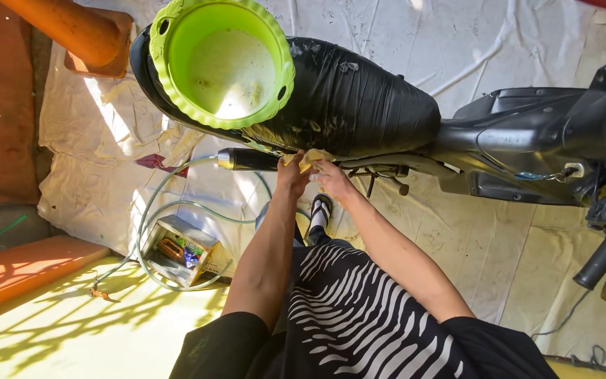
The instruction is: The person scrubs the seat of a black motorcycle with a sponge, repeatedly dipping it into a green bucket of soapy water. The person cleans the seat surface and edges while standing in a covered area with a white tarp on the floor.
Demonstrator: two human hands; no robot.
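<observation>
We reached both arms straight out and down, elbows nearly locked, toward the side of the motorcycle just under the black seat (345, 98). Our left hand (293, 175) and right hand (331, 179) met there, both clutching a yellow cloth (311, 160) pressed against the bike's body below the seat's lower edge. The cloth sat between the fingertips of both hands. A green bucket (222, 60) rested on the seat's rear end.
</observation>
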